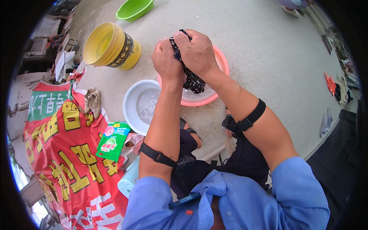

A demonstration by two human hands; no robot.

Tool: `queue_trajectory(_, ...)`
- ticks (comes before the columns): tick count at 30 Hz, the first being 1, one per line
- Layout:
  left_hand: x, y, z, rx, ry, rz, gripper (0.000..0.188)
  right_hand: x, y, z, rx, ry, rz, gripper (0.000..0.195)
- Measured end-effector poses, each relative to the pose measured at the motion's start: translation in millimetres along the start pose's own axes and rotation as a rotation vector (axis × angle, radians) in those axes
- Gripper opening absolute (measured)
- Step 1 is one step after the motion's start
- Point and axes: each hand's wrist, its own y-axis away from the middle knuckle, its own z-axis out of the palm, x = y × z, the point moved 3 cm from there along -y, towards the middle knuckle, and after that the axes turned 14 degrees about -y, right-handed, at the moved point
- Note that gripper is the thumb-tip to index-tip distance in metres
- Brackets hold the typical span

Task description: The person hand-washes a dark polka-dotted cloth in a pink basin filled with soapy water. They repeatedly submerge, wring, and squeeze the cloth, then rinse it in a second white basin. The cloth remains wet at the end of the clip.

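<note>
A black cloth with white spots (194,82) is bunched between my two fists, and its lower part hangs over a pink basin (225,61). My left hand (168,59) is closed round one part of it. Close beside it, my right hand (197,50) grips the upper part, thumb on top. Whitish water shows in the pink basin under the cloth. A white basin (128,106) with sudsy water stands to the left of the pink one, partly behind my left forearm.
A yellow bucket (133,53) and a green basin (135,10) stand at the upper left. A red printed banner (66,149) lies on the left, with worn shoes (93,102) and a green detergent pouch (113,141) on it. Another person's foot (291,11) shows at the upper right.
</note>
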Motion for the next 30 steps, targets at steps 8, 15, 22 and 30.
queue_trajectory(8, -1, -16, -14, 0.011, 0.087, -0.136, 0.029, 1, 15, 11, -0.017, 0.046, 0.008, 0.046)
queue_trajectory(15, 5, 8, 20, 0.132, -0.27, 0.033, 0.033, 12, -8, -15, 0.1, -0.118, 0.161, 0.043)
queue_trajectory(22, 22, 30, 44, 0.103, -0.467, 0.137, 0.039, 25, -27, -34, 0.214, -0.468, 0.311, 0.039)
queue_trajectory(30, -8, 7, 17, 0.129, -0.145, -0.059, 0.039, 12, -4, -10, 0.118, -0.218, 0.197, 0.039)
